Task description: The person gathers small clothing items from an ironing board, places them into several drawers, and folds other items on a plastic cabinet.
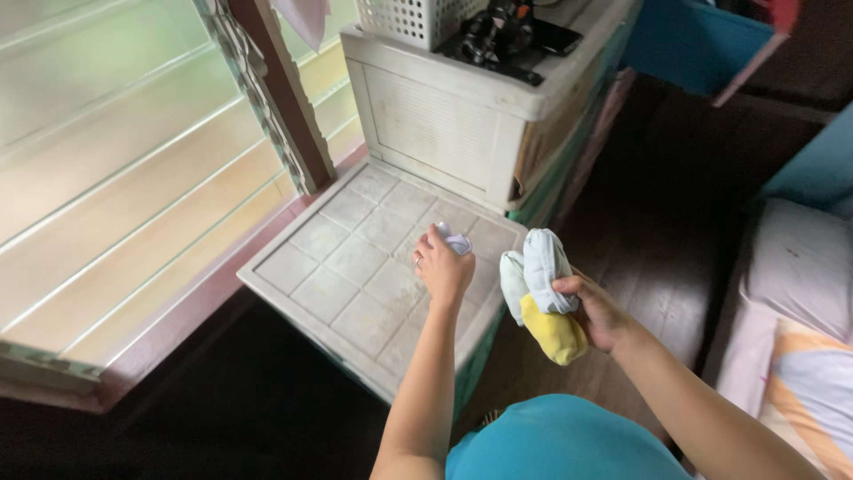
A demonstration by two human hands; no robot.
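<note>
A dim room by a louvred window (115,169), with a low tiled storage box (355,267) below me. My left hand (442,267) pinches a small pale bundle (455,240), perhaps rolled socks, just above it. My right hand (600,311) is clamped round 3 rolled pairs (542,293), keeping them together.

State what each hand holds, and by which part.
The left hand pinches a small white cloth by its lower end. The right hand grips rolled socks around their sides.

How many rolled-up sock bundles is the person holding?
3, perhaps more hidden. The left hand holds one small white bundle over the low tiled box lid. The right hand holds a pale blue-white bundle and a yellow one.
</note>
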